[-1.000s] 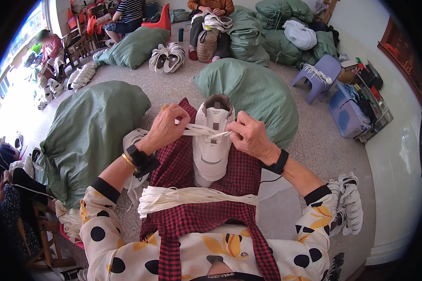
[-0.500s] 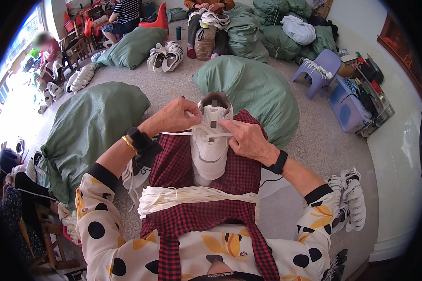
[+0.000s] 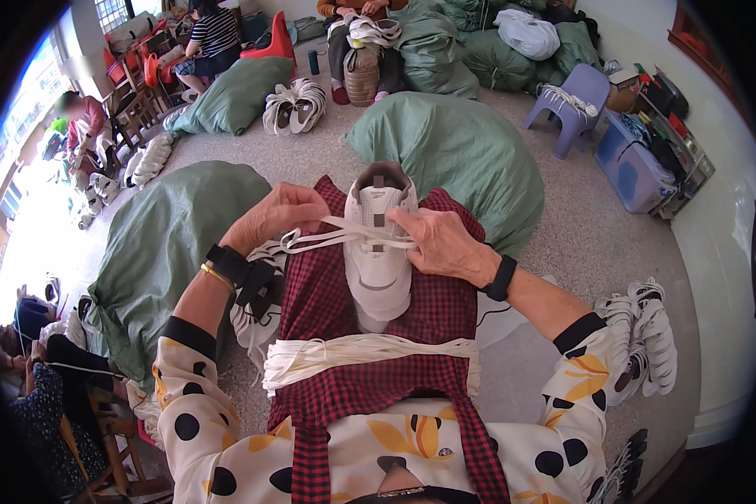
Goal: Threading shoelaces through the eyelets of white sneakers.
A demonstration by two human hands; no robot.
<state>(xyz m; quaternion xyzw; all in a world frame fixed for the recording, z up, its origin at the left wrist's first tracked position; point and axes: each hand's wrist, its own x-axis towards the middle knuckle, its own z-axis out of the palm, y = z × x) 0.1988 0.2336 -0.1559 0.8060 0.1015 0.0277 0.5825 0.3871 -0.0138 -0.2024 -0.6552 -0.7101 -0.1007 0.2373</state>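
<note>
A white sneaker [image 3: 380,284] rests between my thighs on a red-and-black checked apron [image 3: 315,290], its toe toward me and its brown-lined opening away. My left hand [image 3: 287,210], off to the shoe's left, pinches a flat white shoelace [image 3: 334,223]. The lace stretches from those fingers across the tongue, with a loop hanging below them. At the shoe's right side, my right hand [image 3: 439,242] has its thumb and fingers closed by the eyelets, on the lace's other part; the fingertips are partly hidden. Over my lap lies a bundle of white laces [image 3: 378,354].
Stuffed green sacks stand ahead, one [image 3: 449,155] beyond the shoe and one [image 3: 172,252] at left. Strung sneakers [image 3: 643,336] sit on the floor at right. A purple stool [image 3: 575,105] and a plastic bin [image 3: 634,168] are farther right. Several people sit around the room.
My left hand has drawn away from the shoe to the left, pulling lace out with it into a loose loop. My right hand stays at the shoe's right side.
</note>
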